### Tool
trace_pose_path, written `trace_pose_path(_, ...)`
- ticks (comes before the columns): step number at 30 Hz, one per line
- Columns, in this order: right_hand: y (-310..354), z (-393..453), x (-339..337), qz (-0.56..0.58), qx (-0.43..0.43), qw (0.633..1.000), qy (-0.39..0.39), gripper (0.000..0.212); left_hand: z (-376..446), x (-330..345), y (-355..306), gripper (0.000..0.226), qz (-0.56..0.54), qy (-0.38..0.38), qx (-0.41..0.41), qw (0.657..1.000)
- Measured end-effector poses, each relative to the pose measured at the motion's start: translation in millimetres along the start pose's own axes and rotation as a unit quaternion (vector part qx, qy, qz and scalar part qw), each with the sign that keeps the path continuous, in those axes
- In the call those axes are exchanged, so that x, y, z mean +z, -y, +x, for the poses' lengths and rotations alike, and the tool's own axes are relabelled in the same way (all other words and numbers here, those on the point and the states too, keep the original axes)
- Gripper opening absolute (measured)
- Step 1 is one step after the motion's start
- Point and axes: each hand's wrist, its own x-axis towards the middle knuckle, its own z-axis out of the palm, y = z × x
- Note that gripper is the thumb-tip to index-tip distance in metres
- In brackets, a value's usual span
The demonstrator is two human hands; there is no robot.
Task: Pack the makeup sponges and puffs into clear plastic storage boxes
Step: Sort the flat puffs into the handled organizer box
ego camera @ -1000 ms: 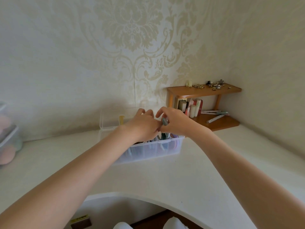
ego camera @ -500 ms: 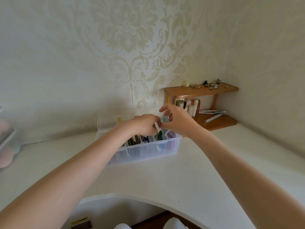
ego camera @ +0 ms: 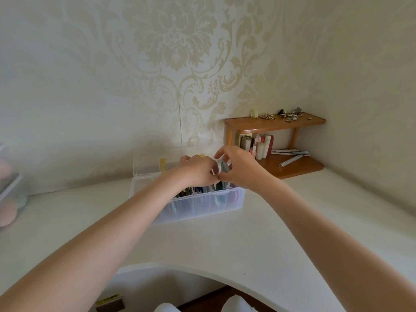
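A clear plastic storage box [ego camera: 202,206] stands on the white desk with its lid [ego camera: 148,163] tipped open against the wall. Flat puffs in several colours stand on edge inside it. Both hands meet over the box's right part. My right hand [ego camera: 238,167] pinches a pale teal puff [ego camera: 224,167] upright between thumb and fingers. My left hand [ego camera: 198,171] is curled beside it, fingertips on a white puff [ego camera: 215,170] touching the teal one. How far the puffs reach into the box is hidden by the hands.
A wooden corner shelf [ego camera: 276,122] with small trinkets on top and bottles and pens below stands at the right, close to the box. At the far left edge another clear box [ego camera: 11,192] holds pink sponges. The desk front curves inward.
Both hands have stayed over the box, working the puffs. The right hand's fingers have lifted and spread slightly around the teal puff; the view has shifted a little to the left.
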Motion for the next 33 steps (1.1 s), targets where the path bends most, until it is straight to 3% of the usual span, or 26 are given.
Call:
trace_pose_path(5, 5, -4, 3, -0.016, -0.001, 0.998, 0.054, 0.045, 2, 3, 2, 0.028, 0.028, -0.004, 0.004, 1.000)
trace_pose_path(9, 9, 2, 9, -0.097, 0.006, 0.993, 0.069, 0.040, 2, 5, 6, 0.028, 0.010, -0.022, 0.008, 1.000)
trace_pose_path(13, 15, 5, 11, -0.151, -0.018, 0.986, 0.063, 0.033, -2, 6, 8, 0.029, 0.003, -0.017, 0.014, 1.000)
trace_pose_path(18, 16, 10, 0, -0.167, 0.025, 0.984, 0.051, 0.022, -3, 3, 12, 0.027, -0.036, 0.001, 0.014, 0.999)
trace_pose_path(22, 9, 13, 14, -0.152, 0.063, 0.985, 0.053, 0.041, -2, 4, 15, 0.024, -0.044, 0.004, 0.024, 0.999)
trace_pose_path(26, 6, 11, 18, -0.176, 0.040, 0.982, 0.052, 0.025, 1, 4, 21, 0.024, -0.079, 0.019, 0.037, 0.996)
trace_pose_path(33, 11, 9, 17, -0.236, 0.044, 0.966, 0.100, 0.036, 0, -4, 22, 0.028, -0.083, 0.026, 0.056, 0.995)
